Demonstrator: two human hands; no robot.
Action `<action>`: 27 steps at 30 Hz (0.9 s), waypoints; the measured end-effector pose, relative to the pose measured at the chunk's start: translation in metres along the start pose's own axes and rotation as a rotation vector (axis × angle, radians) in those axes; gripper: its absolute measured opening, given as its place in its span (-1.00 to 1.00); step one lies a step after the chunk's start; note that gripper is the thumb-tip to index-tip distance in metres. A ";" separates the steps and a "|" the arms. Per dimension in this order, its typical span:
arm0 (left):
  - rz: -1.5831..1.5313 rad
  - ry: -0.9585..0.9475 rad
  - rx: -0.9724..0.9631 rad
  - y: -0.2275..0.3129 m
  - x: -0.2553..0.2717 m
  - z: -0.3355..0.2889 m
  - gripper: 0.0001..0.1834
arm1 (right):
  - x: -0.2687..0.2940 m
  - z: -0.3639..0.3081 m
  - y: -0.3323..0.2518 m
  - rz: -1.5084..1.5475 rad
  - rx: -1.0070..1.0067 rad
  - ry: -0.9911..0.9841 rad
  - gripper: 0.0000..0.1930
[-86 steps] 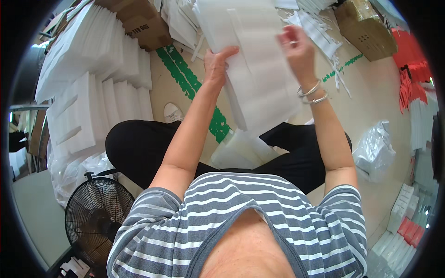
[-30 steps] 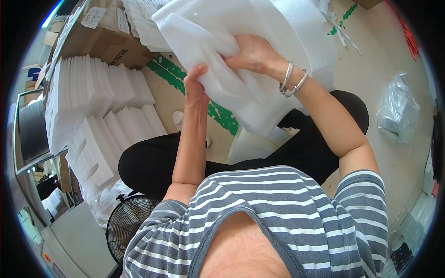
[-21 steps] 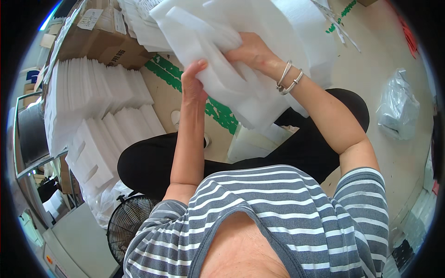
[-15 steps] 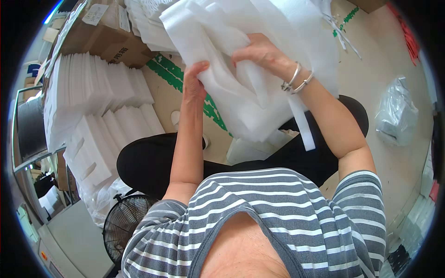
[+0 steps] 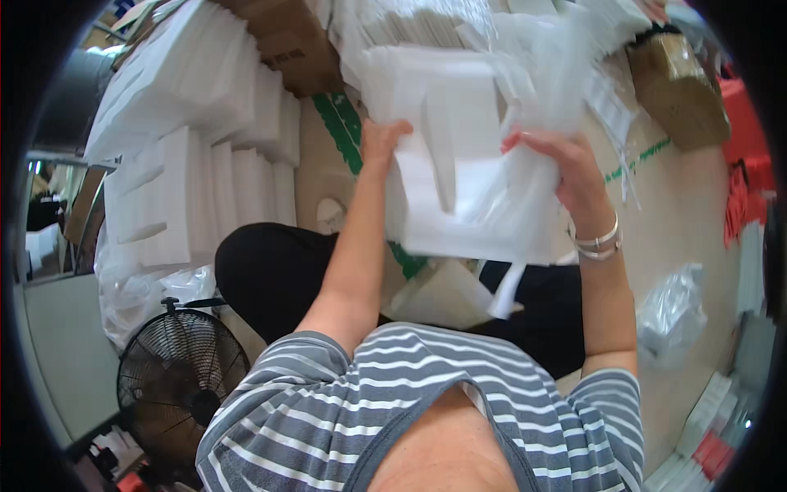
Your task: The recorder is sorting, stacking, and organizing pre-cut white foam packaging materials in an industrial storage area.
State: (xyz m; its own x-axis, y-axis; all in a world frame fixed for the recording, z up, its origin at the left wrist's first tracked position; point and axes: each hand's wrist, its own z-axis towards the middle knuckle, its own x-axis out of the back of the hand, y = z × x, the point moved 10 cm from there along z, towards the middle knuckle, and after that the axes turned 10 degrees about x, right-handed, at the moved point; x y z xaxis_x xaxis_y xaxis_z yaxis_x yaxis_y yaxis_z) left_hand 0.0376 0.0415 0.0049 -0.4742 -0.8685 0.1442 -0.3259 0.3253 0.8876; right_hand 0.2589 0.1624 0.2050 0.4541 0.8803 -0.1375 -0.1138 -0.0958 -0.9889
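Observation:
A white foam sheet [image 5: 479, 234] with a long narrow opening is held up in front of me, above my lap. My left hand [image 5: 382, 146] grips its left edge, thumb laid over the front. On the other side my right hand [image 5: 572, 168] has hold of the right part, where the foam is folded and blurred by motion. Some of the right fingers are hidden behind the material. From the lower right corner a loose foam strip [image 5: 508, 293] dangles over my dark trousers.
Stacked white foam pieces [image 5: 188, 189] stand at the left, beside a brown carton [image 5: 291, 49]. A black fan [image 5: 182, 373] is at lower left. More foam lies at the far side. A taped carton [image 5: 680, 86] and a clear plastic bag [image 5: 672, 312] are on the right.
The foam has been spread from a bunched fold into a flatter, upright sheet. My right hand has moved right, away from the left one. The view has shifted, showing more of the far side.

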 end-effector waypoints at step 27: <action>0.427 -0.247 -0.112 -0.015 -0.022 0.034 -0.26 | -0.406 0.509 -0.094 -1.747 0.659 -0.237 0.09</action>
State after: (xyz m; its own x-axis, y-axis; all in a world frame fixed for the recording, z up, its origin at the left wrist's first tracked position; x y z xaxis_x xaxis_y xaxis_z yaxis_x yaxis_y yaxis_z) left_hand 0.0253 0.0685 -0.0270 -0.7300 -0.5476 0.4090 0.0230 0.5785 0.8154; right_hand -0.3641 0.0508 0.3826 0.3097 -0.1798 0.9337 -0.0218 0.9804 0.1960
